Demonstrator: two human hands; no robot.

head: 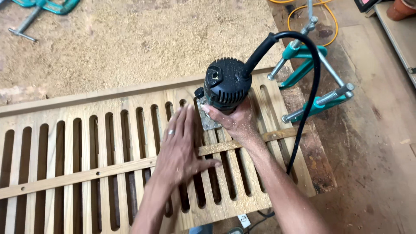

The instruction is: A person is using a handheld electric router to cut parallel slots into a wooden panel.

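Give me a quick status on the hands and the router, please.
Right hand gripping black router on slotted wooden panel. Left hand flat on panel. Cord trails right past clamps.

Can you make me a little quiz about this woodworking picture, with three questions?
1. True or false: the right hand grips the black router.
2. What is the left hand doing? A) pressing flat on the slotted wooden panel; B) holding a clamp; C) pulling the cord.
3. Fill in: the two clamps at the panel's end are ____ in colour.

Key: 1 true. 2 A. 3 green, a teal shade.
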